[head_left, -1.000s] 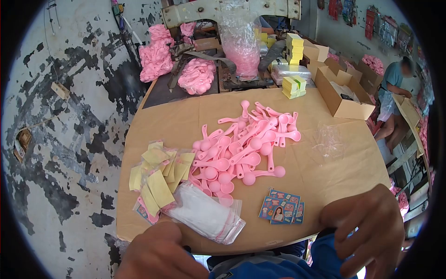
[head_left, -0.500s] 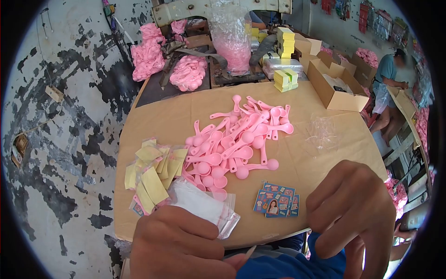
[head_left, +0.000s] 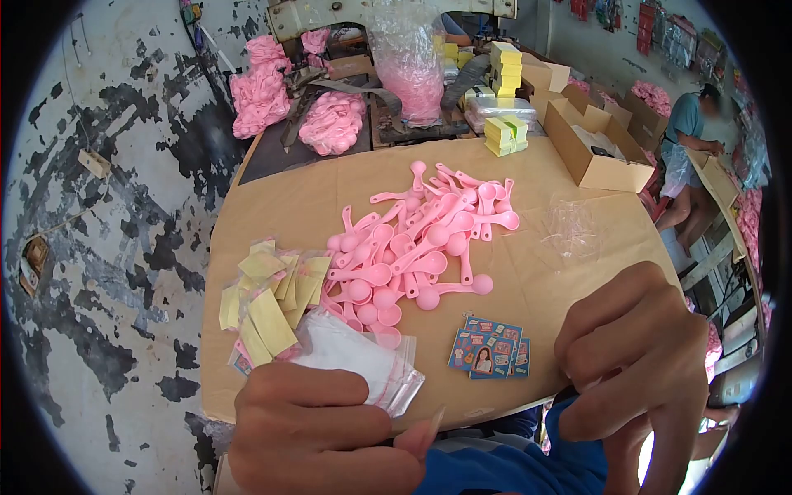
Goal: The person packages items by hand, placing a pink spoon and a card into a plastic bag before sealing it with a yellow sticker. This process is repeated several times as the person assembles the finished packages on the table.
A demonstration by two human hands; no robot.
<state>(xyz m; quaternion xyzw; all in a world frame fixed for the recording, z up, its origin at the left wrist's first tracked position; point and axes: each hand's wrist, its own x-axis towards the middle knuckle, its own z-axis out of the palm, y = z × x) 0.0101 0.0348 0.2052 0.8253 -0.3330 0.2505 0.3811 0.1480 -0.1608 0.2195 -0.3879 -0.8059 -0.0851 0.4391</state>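
My left hand (head_left: 322, 437) is at the bottom left with curled fingers, beside clear plastic bags (head_left: 355, 359); what it holds, if anything, cannot be made out. To the right, my right hand (head_left: 631, 363) has its fingers bent together, its fingertips hidden. Between the hands lie small blue printed cards (head_left: 491, 346). A heap of pink spoons (head_left: 421, 239) covers the middle of the table. Left of it are filled packets with yellow cards (head_left: 272, 301).
A tangle of clear threads (head_left: 572, 229) rests on the brown-covered table (head_left: 289, 198). Behind are an open carton (head_left: 602, 157), yellow card stacks (head_left: 505, 134), pink bundles (head_left: 332, 124) and a tall plastic bag (head_left: 408, 74). A person (head_left: 689, 132) is at the far right.
My right hand has moved slightly up and to the right. My left hand has shifted a little, with its thumb now raised more. The whole view has tilted slightly.
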